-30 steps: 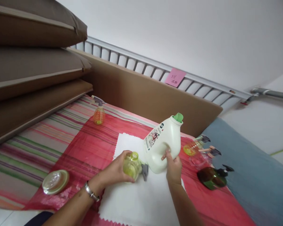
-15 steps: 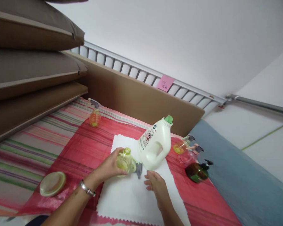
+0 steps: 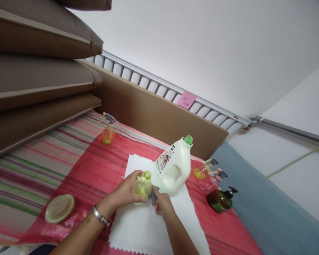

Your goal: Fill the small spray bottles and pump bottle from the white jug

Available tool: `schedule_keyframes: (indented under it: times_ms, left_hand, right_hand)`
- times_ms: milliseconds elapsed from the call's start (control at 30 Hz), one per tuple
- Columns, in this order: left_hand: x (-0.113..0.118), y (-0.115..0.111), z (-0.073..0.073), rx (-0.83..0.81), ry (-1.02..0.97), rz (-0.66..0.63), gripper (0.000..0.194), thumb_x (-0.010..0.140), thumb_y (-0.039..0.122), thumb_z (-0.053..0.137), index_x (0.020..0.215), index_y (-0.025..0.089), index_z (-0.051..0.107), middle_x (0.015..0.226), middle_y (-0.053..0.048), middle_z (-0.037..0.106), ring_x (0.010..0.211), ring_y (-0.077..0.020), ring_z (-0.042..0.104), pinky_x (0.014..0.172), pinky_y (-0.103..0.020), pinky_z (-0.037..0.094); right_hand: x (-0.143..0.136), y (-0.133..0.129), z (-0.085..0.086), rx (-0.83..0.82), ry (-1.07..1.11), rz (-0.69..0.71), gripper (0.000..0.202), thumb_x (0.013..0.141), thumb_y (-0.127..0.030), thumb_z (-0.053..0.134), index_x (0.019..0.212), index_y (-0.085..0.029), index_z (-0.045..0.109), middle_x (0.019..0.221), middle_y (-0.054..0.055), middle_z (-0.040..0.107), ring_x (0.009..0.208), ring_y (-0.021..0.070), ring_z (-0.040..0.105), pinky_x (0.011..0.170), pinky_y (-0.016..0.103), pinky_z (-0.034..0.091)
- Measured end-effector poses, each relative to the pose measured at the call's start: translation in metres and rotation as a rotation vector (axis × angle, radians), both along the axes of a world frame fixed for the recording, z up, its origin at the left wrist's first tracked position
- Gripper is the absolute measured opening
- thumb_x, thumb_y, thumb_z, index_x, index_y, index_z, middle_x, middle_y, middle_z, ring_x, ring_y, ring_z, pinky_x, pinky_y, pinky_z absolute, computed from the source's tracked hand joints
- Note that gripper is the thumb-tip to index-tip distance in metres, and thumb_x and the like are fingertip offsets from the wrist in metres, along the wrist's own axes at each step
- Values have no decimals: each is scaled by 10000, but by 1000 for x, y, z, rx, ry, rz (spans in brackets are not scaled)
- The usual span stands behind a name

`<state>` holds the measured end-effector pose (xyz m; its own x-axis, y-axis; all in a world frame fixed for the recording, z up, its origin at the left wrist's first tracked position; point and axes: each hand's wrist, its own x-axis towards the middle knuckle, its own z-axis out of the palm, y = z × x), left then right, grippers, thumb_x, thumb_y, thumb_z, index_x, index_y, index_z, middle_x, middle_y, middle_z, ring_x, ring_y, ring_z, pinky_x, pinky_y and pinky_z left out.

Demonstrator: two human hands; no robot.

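Observation:
My left hand (image 3: pixel 131 189) is wrapped round a clear yellow bottle (image 3: pixel 143 186), open at the neck, with some liquid low inside it. Just to its right, my right hand (image 3: pixel 162 203) has its fingers closed on a grey spray nozzle (image 3: pixel 154 194), most of which they cover. Behind both hands a large white jug (image 3: pixel 172 170) with a green spout insert in its mouth and a printed label stands on the white cloth (image 3: pixel 138 230).
An orange spray bottle (image 3: pixel 108 134) stands at the back left. To the right are a yellow spray bottle (image 3: pixel 200 172), a pink one (image 3: pixel 210 182) and a dark pump bottle (image 3: pixel 219 201). A round lid (image 3: pixel 60 209) lies front left. Brown cushions (image 3: pixel 39 76) are stacked at left.
My right hand has moved left and closed on the spray nozzle that lay on the cloth. My left hand still holds the yellow bottle, slightly further right.

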<state>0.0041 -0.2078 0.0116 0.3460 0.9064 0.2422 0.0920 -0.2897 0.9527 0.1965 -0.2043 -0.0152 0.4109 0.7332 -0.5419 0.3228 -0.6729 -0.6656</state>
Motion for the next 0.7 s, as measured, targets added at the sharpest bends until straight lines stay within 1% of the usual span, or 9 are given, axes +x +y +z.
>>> schedule_keyframes:
  times_ms: [67, 133, 200, 267, 333, 400, 533, 633, 700]
  left_hand:
    - [0, 0, 1, 11, -4, -3, 816, 481, 223, 804, 1196, 217, 410, 1187, -74, 527, 1103, -266, 494, 941, -368, 393]
    - [-1, 0, 3, 18, -7, -12, 812, 484, 223, 805, 1191, 217, 407, 1183, -71, 526, 1101, -261, 494, 942, -368, 393]
    - [-3, -2, 6, 13, -4, -22, 803, 497, 216, 798, 1194, 212, 400, 1183, -73, 526, 1093, -258, 500, 939, -368, 395]
    - [-4, -4, 10, 4, -5, -31, 802, 507, 213, 792, 1202, 210, 393, 1193, -76, 525, 1089, -256, 506, 940, -367, 396]
    - [-4, -7, 13, 4, -11, -36, 821, 498, 225, 800, 1209, 213, 389, 1205, -77, 522, 1100, -259, 503, 947, -365, 393]
    - [-4, -10, 15, 21, -2, -34, 840, 483, 245, 811, 1213, 215, 395, 1213, -78, 520, 1118, -264, 492, 960, -366, 384]
    - [0, -13, 12, 49, 81, -41, 856, 469, 290, 819, 1221, 207, 417, 1247, -93, 505, 1160, -282, 459, 995, -389, 355]
    - [5, -14, 2, 53, 143, -57, 884, 471, 312, 820, 1245, 196, 411, 1271, -112, 490, 1178, -292, 444, 1004, -399, 349]
    - [10, -14, -6, 63, 179, -56, 891, 468, 310, 822, 1251, 197, 412, 1271, -120, 493, 1168, -297, 452, 997, -406, 354]
  right_hand:
    - [-7, 5, 1, 12, -32, 24, 387, 874, -489, 447, 750, -140, 560, 552, -70, 510, 385, 41, 411, 393, 189, 374]
    - [-14, 4, 5, 79, -65, 69, 351, 873, -460, 466, 768, -139, 564, 575, -62, 531, 417, 52, 449, 424, 201, 399]
    - [-19, -2, 14, 190, -113, 126, 317, 848, -442, 496, 723, -157, 554, 550, -56, 541, 441, 79, 485, 450, 221, 405]
    - [-21, -12, 28, 332, -193, 176, 280, 790, -432, 542, 645, -194, 516, 518, -51, 538, 488, 119, 513, 493, 243, 399]
    - [-15, -23, 47, 474, -301, 202, 274, 731, -444, 576, 609, -224, 468, 526, -44, 540, 554, 157, 521, 544, 260, 382]
    - [-4, -36, 71, 566, -400, 199, 288, 705, -487, 575, 629, -238, 450, 553, -34, 552, 585, 183, 516, 564, 273, 364]
    - [25, -67, 126, 669, -523, 219, 294, 729, -531, 514, 720, -239, 481, 655, 10, 634, 639, 211, 578, 593, 277, 413]
    - [42, -89, 164, 737, -764, 154, 360, 682, -603, 487, 642, -245, 490, 520, -11, 572, 497, 192, 529, 473, 270, 398]
    - [50, -100, 184, 791, -839, 134, 375, 654, -618, 497, 637, -246, 535, 501, -8, 572, 461, 189, 519, 427, 270, 391]
